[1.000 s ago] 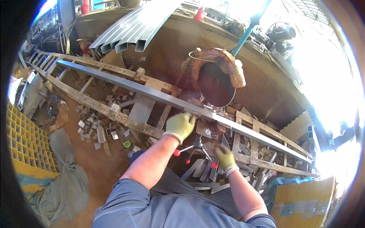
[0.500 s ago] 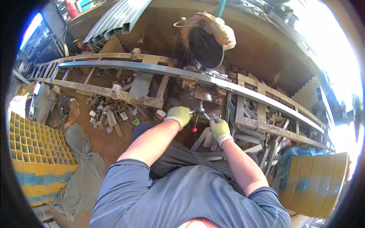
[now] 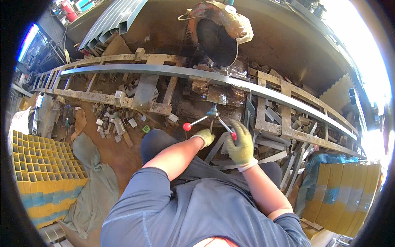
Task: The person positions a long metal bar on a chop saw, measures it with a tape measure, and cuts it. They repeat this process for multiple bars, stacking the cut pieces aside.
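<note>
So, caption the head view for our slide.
Gloved left hand and right hand at a red-knobbed handle, before a long metal tube and circular blade.

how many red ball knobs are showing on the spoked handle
2 showing: the left knob, left of the left hand, and the right knob, at the right hand. Another could be hidden by the left hand.

Reddish-brown floor (image 3: 112, 155); dusty brown wall (image 3: 288, 41) behind; white daylight (image 3: 372, 61) glaring right.
</note>
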{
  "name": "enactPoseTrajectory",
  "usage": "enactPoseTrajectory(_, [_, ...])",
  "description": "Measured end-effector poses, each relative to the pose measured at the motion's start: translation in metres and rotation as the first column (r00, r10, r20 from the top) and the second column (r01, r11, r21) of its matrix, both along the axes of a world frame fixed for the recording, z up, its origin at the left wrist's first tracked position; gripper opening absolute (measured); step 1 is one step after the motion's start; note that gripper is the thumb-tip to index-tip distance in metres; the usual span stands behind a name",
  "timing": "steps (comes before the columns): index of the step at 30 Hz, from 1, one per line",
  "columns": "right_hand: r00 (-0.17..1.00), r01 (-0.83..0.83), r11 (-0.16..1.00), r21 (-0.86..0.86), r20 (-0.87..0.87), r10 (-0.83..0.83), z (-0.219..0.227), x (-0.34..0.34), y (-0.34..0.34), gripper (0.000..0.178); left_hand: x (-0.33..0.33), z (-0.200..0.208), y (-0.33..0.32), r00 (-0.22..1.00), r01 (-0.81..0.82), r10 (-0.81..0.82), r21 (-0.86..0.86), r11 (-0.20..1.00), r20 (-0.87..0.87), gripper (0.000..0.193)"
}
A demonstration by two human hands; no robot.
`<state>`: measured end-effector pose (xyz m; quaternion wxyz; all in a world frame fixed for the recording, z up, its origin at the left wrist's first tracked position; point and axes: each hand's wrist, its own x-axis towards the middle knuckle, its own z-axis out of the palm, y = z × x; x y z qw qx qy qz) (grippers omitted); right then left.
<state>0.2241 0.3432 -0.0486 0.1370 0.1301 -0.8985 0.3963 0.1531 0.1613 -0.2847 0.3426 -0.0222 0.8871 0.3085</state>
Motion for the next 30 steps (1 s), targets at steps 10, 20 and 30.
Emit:
enactPoseTrajectory(10, [0.920,-0.299,0.951,-0.083,0.239,0.310,-0.001,-0.003,-0.040,0.028,0.007,0.055,0.028,0.930,0.251,-0.323,0.338,0.907,0.174,0.052])
enactPoseTrajectory(20, [0.834,0.365,0.642,-0.675,0.544,0.098,-0.036,0.003,0.023,0.029,0.004,0.255,-0.062,0.704,0.523,-0.704,0.604,0.601,0.092,0.051])
enactPoseTrajectory(30, [0.723,0.563,0.531,-0.633,0.689,0.055,-0.065,0.020,0.031,0.033,-0.144,0.177,-0.133,0.581,-0.751,0.689,0.611,0.249,0.434,0.104])
